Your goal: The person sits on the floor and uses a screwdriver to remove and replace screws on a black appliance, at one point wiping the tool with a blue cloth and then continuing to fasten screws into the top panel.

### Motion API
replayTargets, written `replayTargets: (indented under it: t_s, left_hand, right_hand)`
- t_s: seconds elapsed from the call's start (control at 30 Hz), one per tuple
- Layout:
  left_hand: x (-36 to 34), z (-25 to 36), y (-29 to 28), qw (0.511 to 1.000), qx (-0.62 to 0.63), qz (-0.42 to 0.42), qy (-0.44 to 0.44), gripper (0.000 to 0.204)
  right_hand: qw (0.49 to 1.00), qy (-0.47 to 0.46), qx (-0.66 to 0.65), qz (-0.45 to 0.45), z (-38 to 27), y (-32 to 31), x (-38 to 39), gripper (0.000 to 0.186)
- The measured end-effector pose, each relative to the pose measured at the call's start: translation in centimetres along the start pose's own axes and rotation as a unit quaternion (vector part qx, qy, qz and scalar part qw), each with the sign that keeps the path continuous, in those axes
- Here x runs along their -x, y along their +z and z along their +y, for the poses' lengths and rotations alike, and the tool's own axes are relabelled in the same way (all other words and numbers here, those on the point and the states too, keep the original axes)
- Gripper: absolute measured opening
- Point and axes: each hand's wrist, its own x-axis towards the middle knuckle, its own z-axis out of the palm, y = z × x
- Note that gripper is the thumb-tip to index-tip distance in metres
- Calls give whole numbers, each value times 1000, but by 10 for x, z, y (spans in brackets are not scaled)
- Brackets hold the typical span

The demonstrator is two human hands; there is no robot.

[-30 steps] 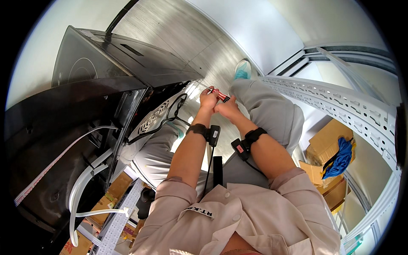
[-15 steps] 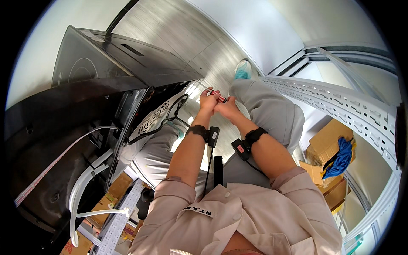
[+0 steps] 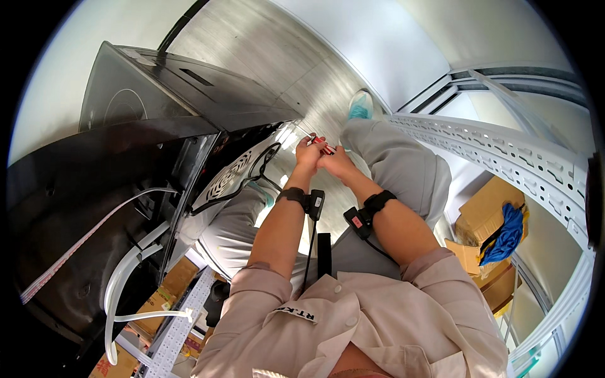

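Both hands meet out in front of me, close to the edge of the black appliance. My left hand (image 3: 307, 153) has its fingers closed round the front of a screwdriver with a red and black handle (image 3: 328, 149). My right hand (image 3: 338, 162) is closed on the rear end of the same handle. A thin shaft points away to the upper left, toward the appliance's underside; its tip is too small to make out. The black appliance (image 3: 208, 82), with a glassy panel, lies on its side to my left, its underside turned toward me.
A white perforated plate with a black frame (image 3: 233, 176) stands beside my left leg. White hoses (image 3: 116, 277) hang at the lower left. White perforated shelving (image 3: 504, 151) runs along the right, near a cardboard box with blue cloth (image 3: 504, 236). My shoe (image 3: 361, 106) rests on the floor ahead.
The screwdriver handle shows a different side, as if turned slightly between my fingers. Both hands stay in nearly the same place.
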Motion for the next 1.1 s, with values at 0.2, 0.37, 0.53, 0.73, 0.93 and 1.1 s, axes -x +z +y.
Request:
replayTargets:
  t_s: [0.2, 0.37, 0.53, 0.73, 0.93, 1.1]
  left_hand:
    - [-4, 9, 11, 970, -231, 75, -12, 47]
    - [-6, 2, 7, 984, -167, 62, 4, 45]
    - [-9, -5, 2, 1000, 27, -14, -1, 53]
    - [-17, -3, 12, 978, -181, 101, -15, 57]
    - [-2, 7, 11, 998, -55, -5, -2, 38]
    - [-1, 8, 10, 999, 28, -27, -16, 42]
  right_hand:
    - [999, -16, 0, 35, -1, -1, 4, 93]
    - [998, -11, 21, 61, -5, -4, 6, 97]
    - [995, 23, 2, 95, -10, -7, 11, 100]
    - [995, 33, 26, 85, -11, -9, 14, 99]
    - [996, 23, -12, 80, -6, -9, 5, 94]
    - [996, 35, -25, 81, -6, -6, 5, 95]
